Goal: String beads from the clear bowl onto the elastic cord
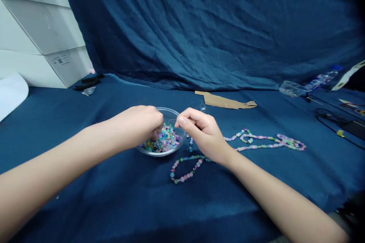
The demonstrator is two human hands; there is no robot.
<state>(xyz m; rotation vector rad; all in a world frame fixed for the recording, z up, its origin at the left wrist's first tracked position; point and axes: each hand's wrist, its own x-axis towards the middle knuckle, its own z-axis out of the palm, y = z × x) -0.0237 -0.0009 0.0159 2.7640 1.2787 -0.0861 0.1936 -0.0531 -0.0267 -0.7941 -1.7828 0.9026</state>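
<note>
A clear round bowl holds many small pastel beads. My left hand reaches over its left side, fingers bent down among the beads; the fingertips are mostly hidden. My right hand is at the bowl's right rim, thumb and forefinger pinched together, and what they grip is too small to make out. From beneath and behind my right hand a long strand of strung beads runs to the right, doubling back on itself. One loop of the beads lies in front of the bowl.
Torn brown cardboard lies behind the bowl. White boxes are stacked at the left back. At the right back are a clear container, a bottle and black cables. Blue cloth covers the table.
</note>
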